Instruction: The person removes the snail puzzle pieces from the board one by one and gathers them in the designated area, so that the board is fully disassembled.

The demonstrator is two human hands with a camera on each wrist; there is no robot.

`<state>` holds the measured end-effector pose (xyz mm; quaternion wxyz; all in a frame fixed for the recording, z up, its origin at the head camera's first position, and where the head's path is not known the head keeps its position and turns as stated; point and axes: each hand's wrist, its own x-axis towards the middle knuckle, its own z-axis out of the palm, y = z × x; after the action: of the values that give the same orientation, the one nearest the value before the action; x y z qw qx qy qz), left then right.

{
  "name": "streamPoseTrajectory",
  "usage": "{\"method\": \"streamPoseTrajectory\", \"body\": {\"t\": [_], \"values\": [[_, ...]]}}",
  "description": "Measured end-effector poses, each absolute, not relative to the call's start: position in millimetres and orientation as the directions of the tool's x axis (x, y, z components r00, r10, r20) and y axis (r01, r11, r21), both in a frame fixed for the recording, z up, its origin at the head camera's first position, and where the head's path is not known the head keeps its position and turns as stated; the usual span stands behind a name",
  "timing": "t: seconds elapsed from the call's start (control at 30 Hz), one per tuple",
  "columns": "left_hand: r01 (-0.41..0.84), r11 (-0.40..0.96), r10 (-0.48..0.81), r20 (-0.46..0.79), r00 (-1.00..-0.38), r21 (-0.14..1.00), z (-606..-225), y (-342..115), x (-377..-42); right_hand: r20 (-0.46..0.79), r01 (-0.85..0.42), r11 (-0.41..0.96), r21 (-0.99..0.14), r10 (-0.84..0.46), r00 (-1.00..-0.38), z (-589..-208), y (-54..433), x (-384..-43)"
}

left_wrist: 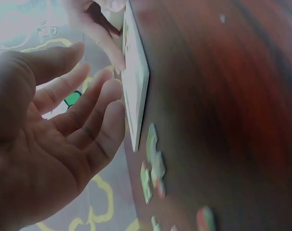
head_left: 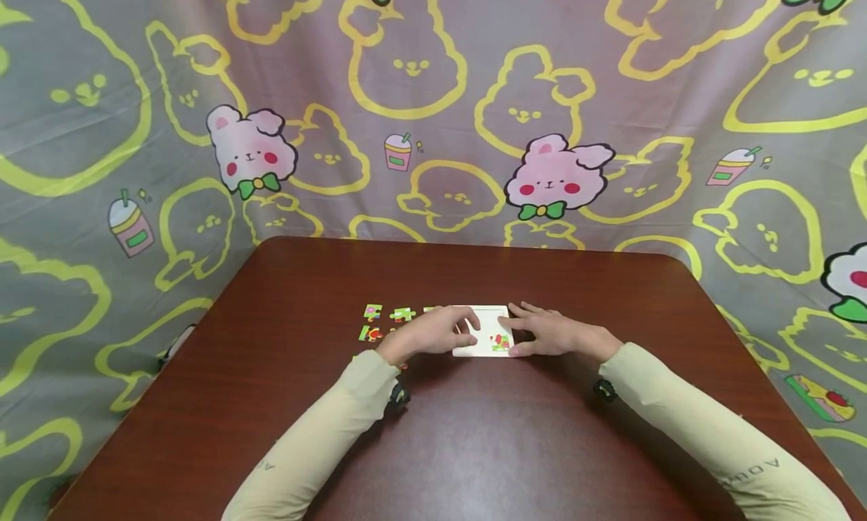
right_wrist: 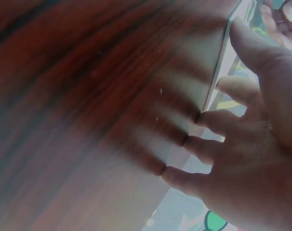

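Observation:
A white puzzle tray (head_left: 491, 319) lies on the table, with a few joined jigsaw pieces (head_left: 500, 344) in its near right corner. Over the tray's left side hovers my left hand (head_left: 436, 331), its fingers loosely bent with nothing between them; in the left wrist view the palm (left_wrist: 45, 154) shows bare. My right hand (head_left: 547, 333) rests spread at the right edge of the tray. In the right wrist view its thumb (right_wrist: 254, 50) lies along the tray's edge, and several fingertips touch the tabletop.
Loose jigsaw pieces (head_left: 372, 312) lie left of the tray, some partly hidden behind my left hand and forearm. The brown wooden table (head_left: 460, 446) reaches back to a patterned curtain (head_left: 433, 144). Both wrists wear small dark devices (head_left: 398, 394).

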<state>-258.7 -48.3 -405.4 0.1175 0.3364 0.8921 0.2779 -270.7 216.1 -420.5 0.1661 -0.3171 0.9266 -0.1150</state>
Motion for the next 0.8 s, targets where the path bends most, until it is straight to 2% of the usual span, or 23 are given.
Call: {"method": "streamPoseTrajectory", "body": {"t": [0.23, 0.47, 0.8], "values": [[0.531, 0.632, 0.643, 0.001, -0.766, 0.564, -409.5, -34.2, -259.8, -0.247, -0.536, 0.778, -0.329, -0.618, -0.746, -418.6, 215.8, -269.9], [0.512, 0.697, 0.591, 0.003, -0.807, 0.502, -412.4, -19.8, -263.4, -0.249, -0.537, 0.776, -0.330, -0.620, -0.744, -418.7, 215.7, -270.9], [0.472, 0.764, 0.543, -0.044, -0.839, 0.440, -418.7, -7.4, -264.2, -0.240, -0.552, 0.765, -0.332, -0.634, -0.735, -419.0, 216.0, -272.4]]}}
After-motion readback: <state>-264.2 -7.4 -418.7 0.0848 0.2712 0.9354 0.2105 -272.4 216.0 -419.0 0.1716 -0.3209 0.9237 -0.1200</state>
